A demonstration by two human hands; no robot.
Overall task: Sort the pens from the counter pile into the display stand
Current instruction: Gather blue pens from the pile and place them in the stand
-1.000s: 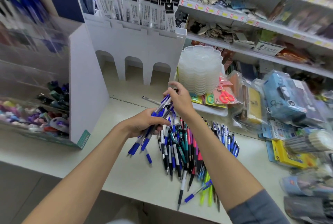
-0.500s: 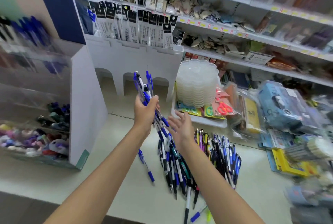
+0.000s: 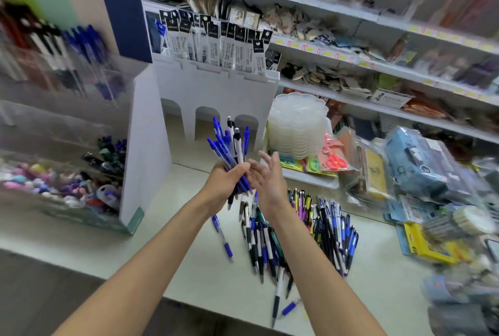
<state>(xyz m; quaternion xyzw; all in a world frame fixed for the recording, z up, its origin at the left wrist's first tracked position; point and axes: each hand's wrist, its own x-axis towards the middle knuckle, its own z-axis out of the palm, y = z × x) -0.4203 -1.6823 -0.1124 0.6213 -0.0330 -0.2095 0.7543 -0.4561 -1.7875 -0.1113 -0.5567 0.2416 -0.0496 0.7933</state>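
The left hand (image 3: 222, 183) is raised above the counter (image 3: 162, 241), its fingers (image 3: 239, 167) curled tight round a bundle of blue pens (image 3: 225, 149). The bundle stands nearly upright and fans out at the top, with a couple of white-barrelled pens among the blue; its lower ends stick out below the fist. The right hand (image 3: 267, 181) hovers just beside the bundle, palm turned toward it, fingers (image 3: 266, 158) spread and relaxed, holding nothing.

Below the hands, the pen pile (image 3: 266, 238) lies on the counter: a loose heap of blue, black, white and green pens, most pointing toward the near edge. A second cluster of pens (image 3: 333, 227) lies just to its right, and a single blue pen (image 3: 222, 235) lies apart on the left.

The display stand (image 3: 147, 146) sits at the left end of the counter, badly blurred; blue pens stand in its upper compartments and mixed small items fill the lower ones. Behind the hands stands a white arched rack (image 3: 216, 92) with packaged refills, and to its right a stack of clear plastic trays (image 3: 297, 125) beside packed scissors (image 3: 334, 160).
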